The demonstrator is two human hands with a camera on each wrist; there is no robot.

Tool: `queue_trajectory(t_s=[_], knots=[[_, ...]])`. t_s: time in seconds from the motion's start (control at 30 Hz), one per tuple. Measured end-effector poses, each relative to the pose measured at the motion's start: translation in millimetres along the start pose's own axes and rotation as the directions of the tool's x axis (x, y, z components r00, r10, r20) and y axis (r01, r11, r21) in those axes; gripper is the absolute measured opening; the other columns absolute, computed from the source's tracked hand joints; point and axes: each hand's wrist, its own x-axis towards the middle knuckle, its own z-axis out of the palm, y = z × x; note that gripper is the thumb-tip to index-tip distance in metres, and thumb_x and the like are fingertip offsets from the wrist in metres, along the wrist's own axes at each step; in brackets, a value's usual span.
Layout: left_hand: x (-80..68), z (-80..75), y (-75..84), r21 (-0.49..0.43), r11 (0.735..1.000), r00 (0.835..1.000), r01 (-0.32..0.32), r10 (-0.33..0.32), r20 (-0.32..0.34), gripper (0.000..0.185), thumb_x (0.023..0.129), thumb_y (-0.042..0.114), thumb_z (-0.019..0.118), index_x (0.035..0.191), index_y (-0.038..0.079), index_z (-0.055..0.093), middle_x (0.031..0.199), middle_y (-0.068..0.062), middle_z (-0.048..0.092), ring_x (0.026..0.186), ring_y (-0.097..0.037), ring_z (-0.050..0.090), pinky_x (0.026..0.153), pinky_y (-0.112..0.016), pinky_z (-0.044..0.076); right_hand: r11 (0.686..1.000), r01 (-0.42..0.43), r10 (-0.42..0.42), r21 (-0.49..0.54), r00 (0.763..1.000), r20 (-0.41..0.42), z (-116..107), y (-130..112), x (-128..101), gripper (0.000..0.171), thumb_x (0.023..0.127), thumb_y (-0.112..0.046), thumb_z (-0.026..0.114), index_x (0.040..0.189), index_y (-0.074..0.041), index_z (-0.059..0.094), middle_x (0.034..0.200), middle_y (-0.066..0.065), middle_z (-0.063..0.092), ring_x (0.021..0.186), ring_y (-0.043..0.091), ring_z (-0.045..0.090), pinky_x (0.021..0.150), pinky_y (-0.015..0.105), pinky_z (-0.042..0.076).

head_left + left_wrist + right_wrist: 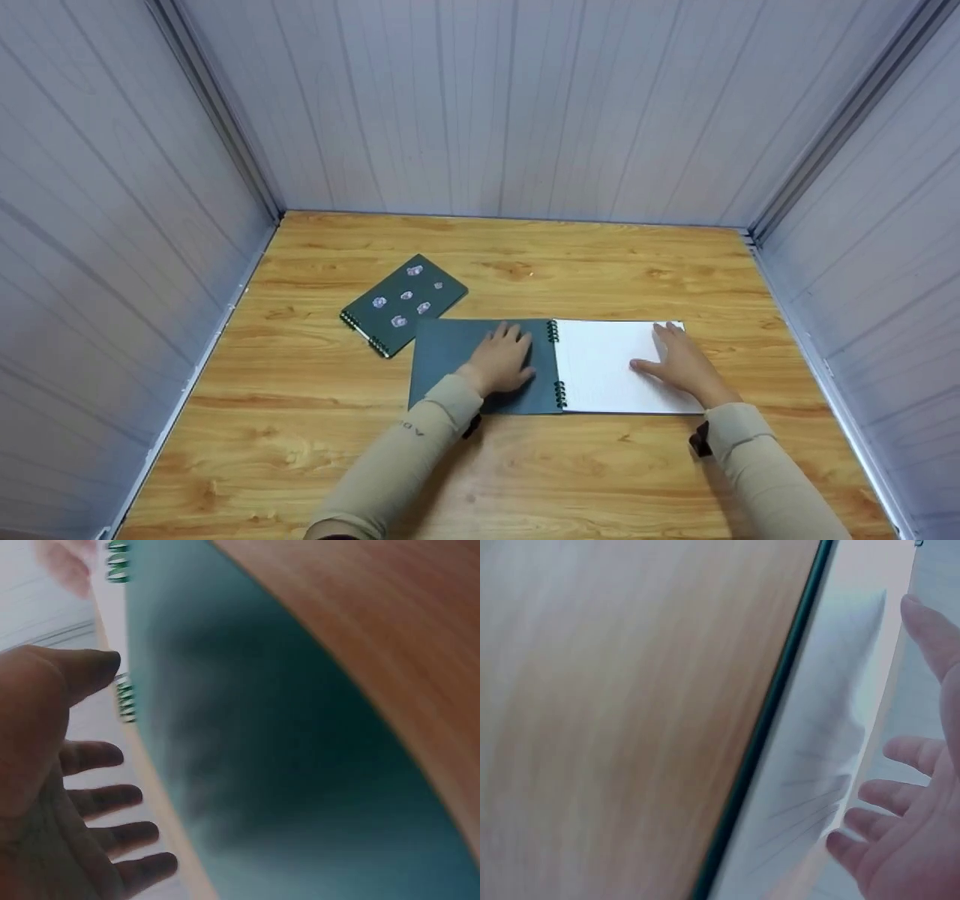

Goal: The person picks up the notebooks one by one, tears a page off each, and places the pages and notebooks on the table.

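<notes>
A spiral notebook lies spread on the table, its dark green cover to the left and a white page to the right, joined by ring coils. Over the cover is my left hand, fingers extended; the left wrist view shows its palm and spread fingers with a shadow on the green surface. At the page's right side is my right hand, thumb apart from the fingers. In the right wrist view that hand holds nothing, and its shadow falls on the page.
A second, smaller green spiral notebook with several pale flower-like stickers lies tilted behind the open one, at the left. The wooden table is bounded by pale panel walls at the back and both sides.
</notes>
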Motion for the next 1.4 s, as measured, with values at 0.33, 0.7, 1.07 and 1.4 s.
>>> queue_trajectory(t_s=[0.33,0.7,1.07,1.4], knots=[[16.0,15.9,4.2,-0.013,1.0,1.0,0.01,-0.01,0.017,0.071,0.113,0.052,0.052,0.17,0.012,0.037,0.178,-0.018,0.031,0.167,-0.039,0.027,0.133,-0.057,0.032,0.998,0.029,-0.026,-0.06,0.998,0.052,-5,9,5,0.106,0.104,-0.052,0.068,0.162,0.022,0.02,0.17,0.046,0.012,0.161,0.061,0.012,0.132,0.069,0.014],[18.8,6.5,7.0,-0.011,0.999,0.997,0.03,-0.029,0.069,0.075,0.109,0.054,0.059,0.169,0.011,0.04,0.177,-0.017,0.035,0.165,-0.037,0.031,0.132,-0.055,0.034,0.999,-0.017,0.021,-0.046,0.994,0.109,-14,4,9,0.107,0.099,-0.047,0.078,0.158,0.024,0.026,0.168,0.046,0.017,0.159,0.062,0.016,0.131,0.069,0.018],[20.9,-2.0,11.4,-0.005,0.999,0.996,0.033,-0.033,0.082,0.074,0.108,0.052,0.063,0.165,0.008,0.046,0.174,-0.019,0.039,0.163,-0.04,0.035,0.129,-0.057,0.038,0.999,-0.042,0.045,-0.024,0.993,0.11,-13,2,12,0.104,0.099,-0.042,0.08,0.16,0.022,0.025,0.169,0.045,0.019,0.159,0.062,0.016,0.131,0.069,0.018],[26.4,-1.5,10.8,0.014,0.999,0.996,0.034,-0.035,0.077,0.072,0.105,0.053,0.068,0.159,0.007,0.055,0.168,-0.018,0.048,0.158,-0.039,0.043,0.126,-0.055,0.044,0.996,-0.087,0.086,0.035,0.996,0.038,-11,-5,8,0.09,0.099,-0.027,0.079,0.163,0.014,0.031,0.166,0.041,0.035,0.155,0.06,0.032,0.127,0.07,0.03]])
